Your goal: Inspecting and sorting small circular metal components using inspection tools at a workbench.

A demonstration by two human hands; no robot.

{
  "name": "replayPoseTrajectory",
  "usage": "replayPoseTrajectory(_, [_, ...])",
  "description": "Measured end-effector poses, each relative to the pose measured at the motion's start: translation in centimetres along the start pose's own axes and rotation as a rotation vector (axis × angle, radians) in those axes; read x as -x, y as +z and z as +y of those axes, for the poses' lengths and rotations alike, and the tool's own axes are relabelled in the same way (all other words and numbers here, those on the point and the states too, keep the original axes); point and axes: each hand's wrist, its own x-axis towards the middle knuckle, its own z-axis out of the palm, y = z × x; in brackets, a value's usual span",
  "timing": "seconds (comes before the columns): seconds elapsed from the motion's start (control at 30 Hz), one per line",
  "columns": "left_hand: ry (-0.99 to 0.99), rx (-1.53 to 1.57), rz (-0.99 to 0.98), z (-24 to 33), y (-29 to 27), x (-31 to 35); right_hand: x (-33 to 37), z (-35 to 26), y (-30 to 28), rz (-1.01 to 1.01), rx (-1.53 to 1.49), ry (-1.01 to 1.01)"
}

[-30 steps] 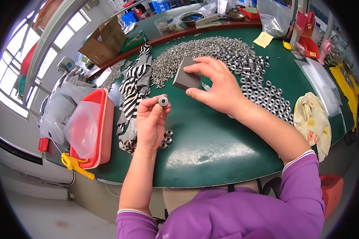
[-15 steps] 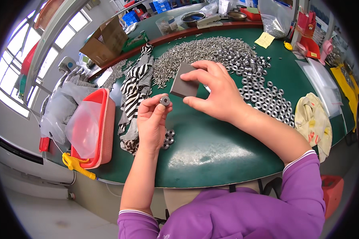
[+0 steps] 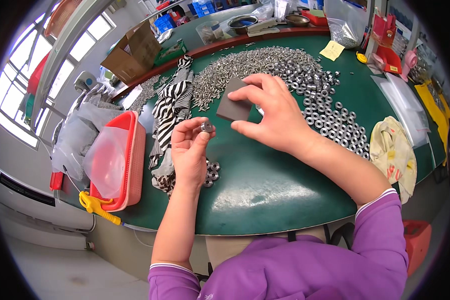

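Observation:
Between thumb and fingers, my left hand point(image 3: 189, 147) pinches a small metal ring point(image 3: 206, 127) over the green table. My right hand point(image 3: 275, 112) grips a flat grey-brown block point(image 3: 234, 102) by its edges, just right of the ring and apart from it. Beneath my left wrist lies a small cluster of similar rings point(image 3: 213, 175), partly hidden by the hand. Rows of metal rings point(image 3: 337, 125) lie flat to the right of my right hand, running back into a loose heap. Behind both hands spreads a big pile of small metal pins point(image 3: 225, 70).
A black-and-white striped cloth point(image 3: 171, 107) lies left of my hands. Beyond it stands a red basket point(image 3: 137, 170) with a yellow air gun point(image 3: 99, 207) beside it. A pale yellow cloth point(image 3: 394, 150) and clear plastic bags point(image 3: 402, 107) lie at the right.
The ring in my left hand has turned, so its hole faces me less. The block has shifted slightly right and changed its tilt. Both grips stay the same.

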Motion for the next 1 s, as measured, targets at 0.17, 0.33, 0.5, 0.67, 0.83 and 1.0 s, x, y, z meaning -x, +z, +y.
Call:
replayPoseTrajectory(0.17, [0.025,-0.016,0.008,-0.1,0.1,0.0,0.6,-0.9,0.6,-0.111,-0.155,0.082])
replayPoseTrajectory(0.33, [0.004,0.021,-0.057,0.0,0.2,-0.1,0.1,1.2,0.9,-0.005,0.088,0.080])
replayPoseTrajectory(0.5, [0.027,0.006,-0.014,-0.2,-0.2,-0.1,0.1,0.1,0.4,-0.084,-0.112,0.168])
replayPoseTrajectory(0.67, [0.055,-0.049,-0.037,-0.5,-0.2,0.0,0.2,-0.9,0.4,-0.223,-0.251,0.287])
replayPoseTrajectory(0.83, [0.032,-0.065,-0.046,-0.4,-0.2,0.0,0.7,-1.0,0.5,-0.164,-0.161,0.157])
replayPoseTrajectory(1.0, [-0.157,0.034,-0.017,-0.1,0.0,-0.1,0.6,-0.2,0.6,0.085,0.232,-0.265])
